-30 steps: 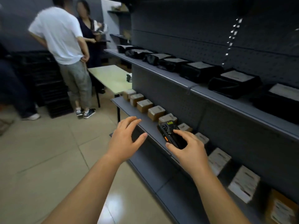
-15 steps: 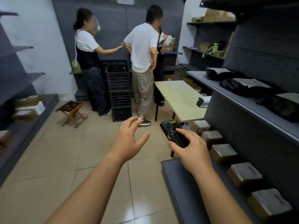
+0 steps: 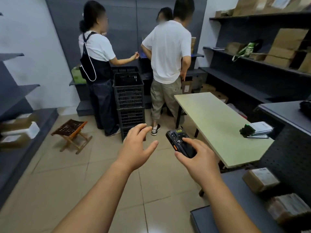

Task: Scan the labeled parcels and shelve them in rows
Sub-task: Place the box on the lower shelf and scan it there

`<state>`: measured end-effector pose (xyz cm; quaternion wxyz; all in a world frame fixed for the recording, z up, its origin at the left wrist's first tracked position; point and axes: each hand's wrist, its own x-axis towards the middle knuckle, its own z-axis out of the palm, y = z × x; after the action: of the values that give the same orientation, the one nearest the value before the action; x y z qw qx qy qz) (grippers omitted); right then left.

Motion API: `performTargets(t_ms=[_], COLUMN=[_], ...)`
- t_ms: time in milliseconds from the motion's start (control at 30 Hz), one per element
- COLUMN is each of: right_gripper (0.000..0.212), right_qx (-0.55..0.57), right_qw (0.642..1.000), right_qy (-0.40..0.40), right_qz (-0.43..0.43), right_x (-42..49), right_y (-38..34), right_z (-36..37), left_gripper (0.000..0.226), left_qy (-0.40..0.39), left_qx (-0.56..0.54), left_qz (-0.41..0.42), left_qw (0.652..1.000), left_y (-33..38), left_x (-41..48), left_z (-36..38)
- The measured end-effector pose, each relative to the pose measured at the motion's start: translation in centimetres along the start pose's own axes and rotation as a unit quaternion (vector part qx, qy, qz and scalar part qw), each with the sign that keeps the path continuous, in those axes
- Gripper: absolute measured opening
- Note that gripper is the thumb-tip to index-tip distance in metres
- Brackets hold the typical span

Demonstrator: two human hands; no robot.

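Right hand (image 3: 200,158) grips scanner (image 3: 178,140) near table (image 3: 218,125) edge.

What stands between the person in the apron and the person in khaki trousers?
A stack of black plastic crates, seen in the head view.

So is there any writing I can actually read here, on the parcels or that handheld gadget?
No text here can be read.
Yellow sticker on the scanner in the right hand: too small.
Label on the parcel at lower right: blurred.
White label on the upright carton: too small.
Papers on the table: blurred.
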<state>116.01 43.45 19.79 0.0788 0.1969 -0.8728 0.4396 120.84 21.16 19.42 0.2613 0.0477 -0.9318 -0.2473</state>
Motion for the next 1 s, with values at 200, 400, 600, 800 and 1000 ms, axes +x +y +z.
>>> performTargets(t_ms=[200,400,600,800,1000], right_gripper=[0.050,0.049,0.047,0.048,0.050], right_qx=[0.004,-0.004,-0.034,-0.107,-0.156], right_qw=[0.999,0.997,0.985,0.931,0.833], right_qy=[0.027,0.070,0.140,0.256,0.377], right_qz=[0.019,0.044,0.100,0.237,0.373], right_x=[14.8,30.0,40.5,45.6,43.9], right_y=[4.1,8.1,12.6,19.5,23.3], right_z=[7.1,9.8,7.7,3.4,-0.8], left_gripper=[0.069,0.058,0.061,0.076,0.058], left_qy=[-0.018,-0.058,-0.111,-0.203,-0.298], left_qx=[0.020,0.023,-0.027,-0.090,-0.151], left_qz=[0.015,0.055,0.120,0.235,0.338], left_qw=[1.000,0.997,0.986,0.946,0.880], left_y=[-8.5,-12.5,-12.5,-7.4,0.8], left_x=[14.2,30.6,44.7,56.2,60.3], left_z=[5.0,10.2,19.0,31.9,42.1])
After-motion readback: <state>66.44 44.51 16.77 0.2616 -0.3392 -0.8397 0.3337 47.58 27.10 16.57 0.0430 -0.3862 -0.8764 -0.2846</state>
